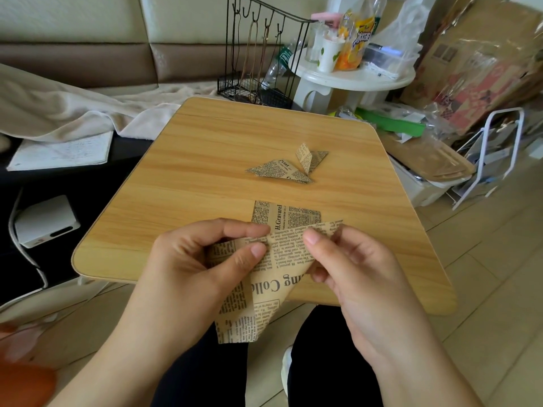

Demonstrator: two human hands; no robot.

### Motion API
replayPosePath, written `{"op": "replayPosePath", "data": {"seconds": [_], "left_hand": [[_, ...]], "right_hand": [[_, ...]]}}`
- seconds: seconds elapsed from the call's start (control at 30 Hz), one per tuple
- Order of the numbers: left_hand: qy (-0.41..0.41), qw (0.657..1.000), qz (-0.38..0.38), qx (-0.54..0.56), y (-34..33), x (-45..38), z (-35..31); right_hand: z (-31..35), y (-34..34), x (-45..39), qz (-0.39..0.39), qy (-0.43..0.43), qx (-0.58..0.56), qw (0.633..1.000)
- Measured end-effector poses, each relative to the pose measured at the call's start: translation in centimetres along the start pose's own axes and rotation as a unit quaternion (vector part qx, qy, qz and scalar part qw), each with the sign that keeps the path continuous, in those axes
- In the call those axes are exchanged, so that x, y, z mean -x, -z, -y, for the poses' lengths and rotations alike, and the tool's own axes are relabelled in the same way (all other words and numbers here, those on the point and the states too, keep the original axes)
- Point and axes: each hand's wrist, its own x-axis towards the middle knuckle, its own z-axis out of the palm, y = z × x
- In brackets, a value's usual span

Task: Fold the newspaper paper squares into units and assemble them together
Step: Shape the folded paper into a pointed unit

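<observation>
A cluttered living room, sofa at the back, and front and centre a wooden lap table (205,160) with rounded corners. Behind it a white round side table (352,79) crowded with a cup and an orange drink bottle (354,39), and a black wire rack (258,54) to its left. Now the paper: a newspaper-print square (264,277) is held up off the table's near edge, its long fold line running diagonally from the upper right corner down toward the lap. The left hand (188,259) pinches the upper left part between thumb and forefinger; the right hand (352,259) pinches the upper right flap, curling it over. Both are equally close, one on each side. Another flat sheet (289,217) lies just beyond the fingers, and further out two finished folded units (289,167) rest touching, mid-table
</observation>
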Motion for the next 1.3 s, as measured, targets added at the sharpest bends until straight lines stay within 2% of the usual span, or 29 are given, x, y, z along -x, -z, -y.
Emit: {"op": "replayPosePath", "data": {"seconds": [0.13, 0.37, 0.6, 0.9, 1.0, 1.1, 1.23, 1.3], "left_hand": [[0.009, 1.0, 0.002, 0.003, 0.4, 0.1, 0.1], [0.021, 0.999, 0.023, 0.025, 0.6, 0.1, -0.2], [0.024, 1.0, 0.017, -0.008, 0.7, 0.0, 0.2], [0.037, 0.999, 0.025, -0.028, 1.1, -0.8, 1.5], [0.05, 0.996, 0.043, -0.058, 1.5, -1.8, 2.5], [0.069, 0.989, 0.076, -0.104, 1.9, -3.3, 3.7], [0.073, 0.97, 0.159, -0.171, 2.2, -5.3, 4.7], [0.071, 0.956, 0.198, -0.204, 2.2, -6.2, 5.2]], "right_hand": [[-0.1, 0.1, -0.1, -0.001, 0.039, 0.001, 0.999], [-1.0, 0.4, -0.1, -0.001, 0.024, -0.009, 1.0], [-1.5, 0.5, -0.2, 0.003, 0.028, -0.007, 1.0], [-1.1, 1.2, -1.0, -0.056, -0.012, -0.006, 0.998], [-2.0, 1.3, -1.7, -0.07, -0.054, -0.008, 0.996], [-2.8, 1.9, -2.4, -0.077, -0.07, 0.086, 0.991], [-3.1, 2.7, -3.6, 0.041, -0.083, 0.301, 0.949], [-3.6, 2.4, -4.6, 0.083, -0.088, 0.352, 0.928]]}}
